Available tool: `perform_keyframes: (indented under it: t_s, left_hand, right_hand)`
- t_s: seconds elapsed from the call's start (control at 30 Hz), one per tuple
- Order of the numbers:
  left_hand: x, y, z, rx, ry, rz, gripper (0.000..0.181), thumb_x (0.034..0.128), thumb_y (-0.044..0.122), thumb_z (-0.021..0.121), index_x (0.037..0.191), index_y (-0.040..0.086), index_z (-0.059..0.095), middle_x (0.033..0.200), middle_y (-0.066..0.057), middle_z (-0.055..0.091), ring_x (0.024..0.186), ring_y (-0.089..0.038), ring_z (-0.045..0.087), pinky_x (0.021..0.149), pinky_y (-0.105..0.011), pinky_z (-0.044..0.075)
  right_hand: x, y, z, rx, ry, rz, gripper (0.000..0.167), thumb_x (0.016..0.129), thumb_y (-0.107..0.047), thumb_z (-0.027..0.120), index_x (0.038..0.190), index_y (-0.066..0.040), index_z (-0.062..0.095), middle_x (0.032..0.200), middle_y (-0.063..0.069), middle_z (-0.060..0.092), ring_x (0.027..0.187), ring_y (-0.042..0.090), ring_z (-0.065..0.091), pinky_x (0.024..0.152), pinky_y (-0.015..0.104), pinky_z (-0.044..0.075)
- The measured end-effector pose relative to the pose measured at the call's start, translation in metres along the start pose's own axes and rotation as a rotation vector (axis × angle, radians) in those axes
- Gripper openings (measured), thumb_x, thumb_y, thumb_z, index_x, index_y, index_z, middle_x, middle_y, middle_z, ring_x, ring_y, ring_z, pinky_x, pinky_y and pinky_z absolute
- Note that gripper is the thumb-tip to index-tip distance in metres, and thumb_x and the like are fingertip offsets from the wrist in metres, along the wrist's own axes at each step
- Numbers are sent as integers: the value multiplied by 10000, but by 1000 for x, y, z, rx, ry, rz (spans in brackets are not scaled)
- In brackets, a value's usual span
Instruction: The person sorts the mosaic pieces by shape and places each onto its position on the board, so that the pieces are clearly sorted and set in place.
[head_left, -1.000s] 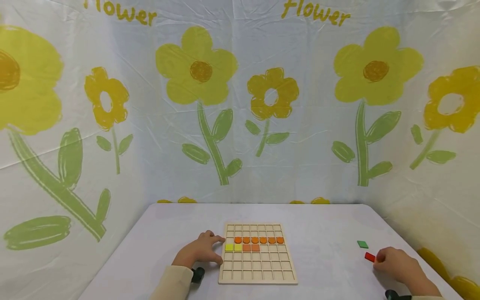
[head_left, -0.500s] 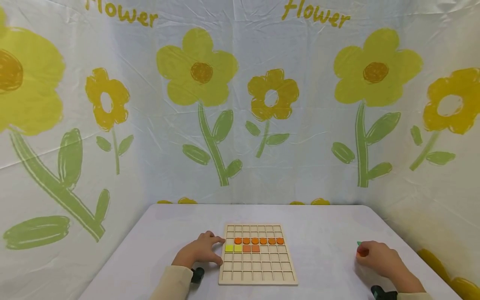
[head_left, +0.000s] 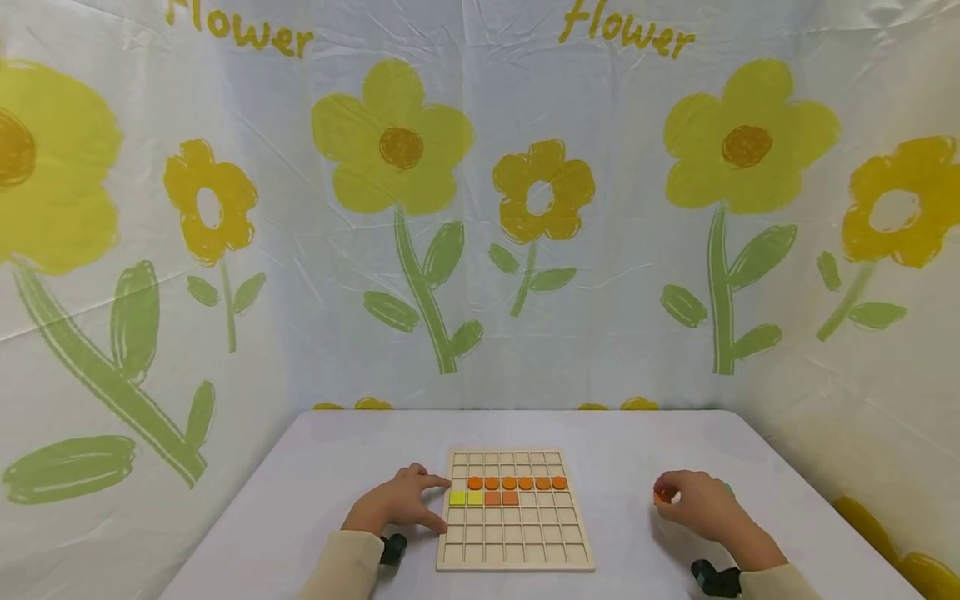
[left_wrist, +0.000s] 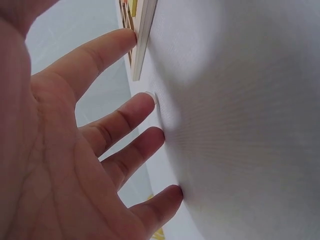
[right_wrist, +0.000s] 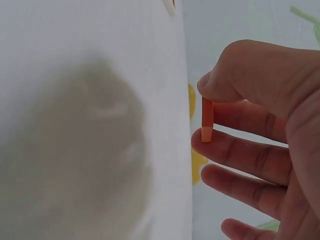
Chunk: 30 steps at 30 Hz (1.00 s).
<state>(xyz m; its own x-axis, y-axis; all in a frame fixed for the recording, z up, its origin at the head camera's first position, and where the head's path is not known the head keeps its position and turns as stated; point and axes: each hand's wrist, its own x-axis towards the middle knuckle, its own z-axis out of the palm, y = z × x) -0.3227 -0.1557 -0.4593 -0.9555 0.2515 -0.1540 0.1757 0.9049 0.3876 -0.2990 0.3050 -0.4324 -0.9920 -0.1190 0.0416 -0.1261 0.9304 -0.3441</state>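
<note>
A pale wooden grid board (head_left: pixel 517 533) lies on the table. My left hand (head_left: pixel 405 500) rests at its left edge, with the thumb and a fingertip touching the rim. In the left wrist view that hand's other fingers are spread on the tabletop. Orange round pieces (head_left: pixel 509 483) sit in one row of the board. Below them are yellow square tiles (head_left: pixel 457 498) and orange square tiles (head_left: pixel 492 498). My right hand (head_left: pixel 697 504), raised to the right of the board, pinches an orange tile (right_wrist: pixel 207 120) between thumb and fingers.
A green tile (head_left: pixel 728 488) shows only partly behind the right hand. The white table (head_left: pixel 615 442) is enclosed by a flower-print cloth (head_left: pixel 630 275) at the back and both sides.
My right hand has moved left from the table's right side, carrying a tile. The red tile seen earlier is out of sight. The left hand stays at the board's edge.
</note>
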Motion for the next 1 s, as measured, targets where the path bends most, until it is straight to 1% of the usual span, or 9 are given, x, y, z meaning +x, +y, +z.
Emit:
perform_keyframes:
  t_s: [0.13,0.23,0.43,0.53,0.67,0.77,0.87,1.0]
  left_hand:
    - [1,1,-1,-6,1,-17,705,647,522,839,1286,317,624,1282,-66,476,1142,-267,462,920,-566,463]
    - [1,2,-2,-20,-2,-29,704,644,519,844,1283,317,628,1282,-70,474,1141,-272,463,923,-569,461]
    - [1,3,0,-27,4,-43,703,636,508,853,1275,314,635,1293,-75,475,1156,-284,464,935,-581,455]
    - [2,2,1,-27,3,-46,705,636,509,852,1278,317,633,1300,-80,473,1161,-290,464,935,-585,455]
    - [2,1,1,-38,-1,-43,705,639,505,852,1282,319,630,1306,-83,469,1165,-294,461,934,-591,451]
    - [1,1,1,-42,4,-40,703,638,504,852,1280,319,632,1302,-81,468,1161,-293,461,932,-590,451]
    - [1,1,1,-43,8,-39,703,639,502,852,1281,317,632,1301,-82,467,1160,-292,459,929,-589,450]
    - [2,1,2,-37,7,-35,704,645,504,848,1286,315,629,1299,-78,467,1154,-283,455,923,-581,456]
  right_hand:
    - [4,-18,6,14,23,-30,156,809,-241,745,933,-149,719,842,-43,648,731,141,528,628,315,490]
    - [7,-31,11,27,31,-42,158,805,-243,756,931,-152,725,832,-49,640,742,142,522,665,320,518]
    - [14,-53,22,44,38,-72,151,800,-246,770,925,-168,736,826,-67,638,760,141,518,748,369,534]
    - [17,-64,28,36,56,-109,131,801,-244,769,910,-178,737,806,-87,630,748,129,511,749,364,516]
    - [19,-77,34,36,81,-175,105,798,-224,768,885,-176,735,771,-110,616,716,108,503,708,332,473]
    - [20,-86,38,37,87,-216,104,799,-213,765,889,-168,736,769,-118,617,708,99,500,684,317,454]
    - [22,-92,41,40,82,-245,116,809,-214,761,909,-158,741,791,-114,634,728,109,521,693,326,466]
    - [25,-99,46,50,84,-288,139,814,-209,759,931,-135,746,826,-99,661,781,145,573,745,373,506]
